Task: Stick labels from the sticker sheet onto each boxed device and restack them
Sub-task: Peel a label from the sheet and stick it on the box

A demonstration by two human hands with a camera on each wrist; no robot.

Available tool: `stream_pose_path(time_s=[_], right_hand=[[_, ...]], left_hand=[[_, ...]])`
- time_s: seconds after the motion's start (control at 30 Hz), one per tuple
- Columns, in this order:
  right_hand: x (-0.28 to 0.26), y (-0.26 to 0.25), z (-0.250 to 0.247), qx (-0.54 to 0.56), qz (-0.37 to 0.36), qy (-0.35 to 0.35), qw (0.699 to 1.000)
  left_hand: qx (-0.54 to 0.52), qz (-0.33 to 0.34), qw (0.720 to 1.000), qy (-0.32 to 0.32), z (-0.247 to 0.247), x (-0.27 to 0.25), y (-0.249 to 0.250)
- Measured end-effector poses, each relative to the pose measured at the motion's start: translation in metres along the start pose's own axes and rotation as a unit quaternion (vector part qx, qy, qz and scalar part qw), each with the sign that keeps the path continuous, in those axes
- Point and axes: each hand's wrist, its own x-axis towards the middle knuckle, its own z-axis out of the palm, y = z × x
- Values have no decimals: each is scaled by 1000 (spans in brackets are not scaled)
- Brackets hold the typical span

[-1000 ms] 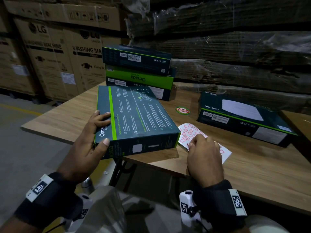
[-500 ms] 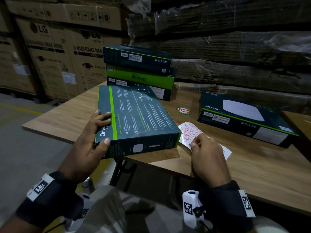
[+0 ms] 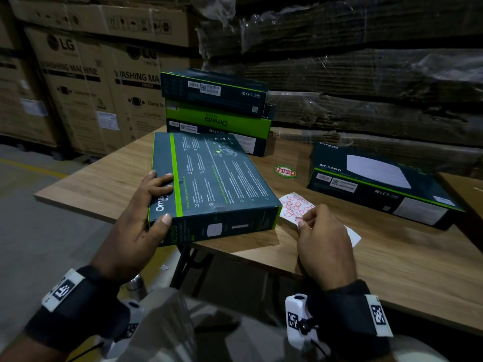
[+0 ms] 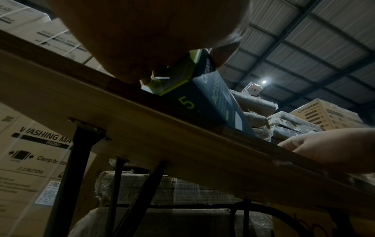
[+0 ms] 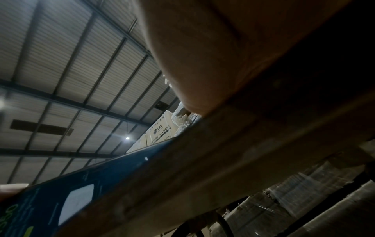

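Observation:
A dark green Omada box [image 3: 214,184] lies back side up at the near table edge, overhanging it. My left hand [image 3: 146,205] grips its near left corner, thumb on the front side, fingers on top; the same box corner [image 4: 194,89] shows in the left wrist view. A white sticker sheet [image 3: 295,207] with red labels lies right of the box. My right hand [image 3: 321,231] rests over the sheet with its fingertips pinched at the sheet's near edge. Two more boxes are stacked [image 3: 217,108] at the back. Another box [image 3: 376,181] lies face up on the right.
The wooden table [image 3: 392,270] has a round red-green sticker [image 3: 285,171] on it behind the sheet. Large LG cartons [image 3: 86,82] stand to the left and wrapped cardboard stacks [image 3: 366,61] behind. A second table edge [image 3: 467,189] is at the far right.
My right hand slid back toward me and curled its fingers, pinching at the sheet's near edge. The left hand and the box stayed put.

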Motion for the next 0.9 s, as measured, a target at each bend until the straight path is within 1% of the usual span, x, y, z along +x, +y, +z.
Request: stream_pose_path(time_s=[0.1, 0.2, 0.57, 0.9], right_hand=[[0, 0, 3, -2, 7, 18, 1000], [1, 0, 5, -10, 17, 22, 1000], [-2, -3, 13, -77, 6, 28, 997], [-2, -8, 11, -76, 22, 22, 997]], left_hand=[[6, 2, 1000, 0, 0, 0, 1], [11, 1, 1000, -3, -1, 0, 1], [13, 5, 1000, -5, 0, 0, 0], [17, 2, 1000, -6, 0, 0, -1]])
